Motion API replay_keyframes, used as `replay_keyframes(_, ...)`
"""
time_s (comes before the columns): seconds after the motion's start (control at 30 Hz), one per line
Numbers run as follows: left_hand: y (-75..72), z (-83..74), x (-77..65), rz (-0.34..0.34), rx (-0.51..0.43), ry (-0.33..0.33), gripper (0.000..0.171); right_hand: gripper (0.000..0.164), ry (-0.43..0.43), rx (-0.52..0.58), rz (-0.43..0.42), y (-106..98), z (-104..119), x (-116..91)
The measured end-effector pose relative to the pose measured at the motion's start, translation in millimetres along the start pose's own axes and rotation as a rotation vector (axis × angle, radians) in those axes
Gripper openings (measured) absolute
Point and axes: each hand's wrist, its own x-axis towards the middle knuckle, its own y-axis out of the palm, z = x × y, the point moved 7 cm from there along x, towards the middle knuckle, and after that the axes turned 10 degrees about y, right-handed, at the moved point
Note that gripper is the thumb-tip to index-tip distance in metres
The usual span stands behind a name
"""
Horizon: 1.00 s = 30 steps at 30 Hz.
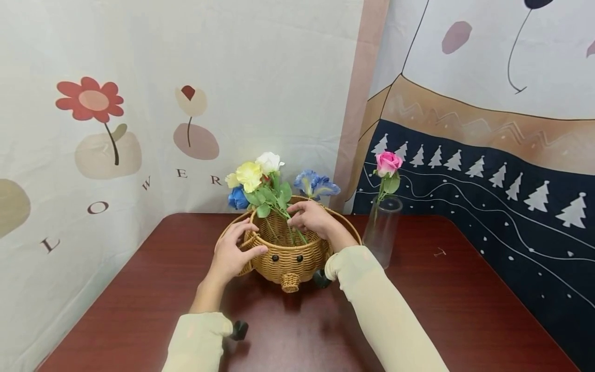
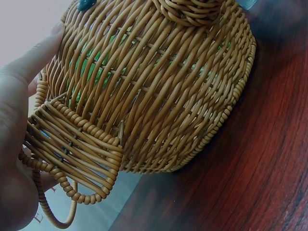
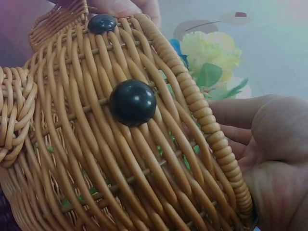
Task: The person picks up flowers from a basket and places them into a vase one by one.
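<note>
A wicker basket (image 1: 290, 261) with black bead eyes and a round woven snout stands on the table. My left hand (image 1: 232, 250) holds its left side, thumb on the front near the rim and fingers around the woven ear (image 2: 77, 149). Over the basket's opening, my right hand (image 1: 313, 219) pinches a green flower stem (image 1: 297, 233) that slants down inside; the right wrist view hides its fingertips behind the rim. A yellow flower (image 1: 249, 176), a white flower (image 1: 269, 162) and a blue rose (image 1: 238, 198) lean left, and a blue-violet flower (image 1: 316, 184) rises at the back right.
Right of the basket, a clear glass vase (image 1: 383, 232) holds a pink rose (image 1: 388, 164). The dark red table (image 1: 153, 310) reaches back to a printed cloth (image 1: 279, 77), with a navy tree-patterned cloth (image 1: 511, 227) along the right.
</note>
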Motion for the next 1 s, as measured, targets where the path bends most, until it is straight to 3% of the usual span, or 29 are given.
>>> replay_keyframes(0.47, 0.3, -1.5, 0.6, -0.004, -0.004, 0.015, 0.047, 0.03, -0.022, -0.017, -0.051, -3.8, -0.1, -0.3)
replay_keyframes(1.0, 0.5, -1.8, 0.0, -0.007, -0.01, 0.025, 0.048, 0.027, -0.085, 0.061, -0.067, -7.7, 3.4, -3.9)
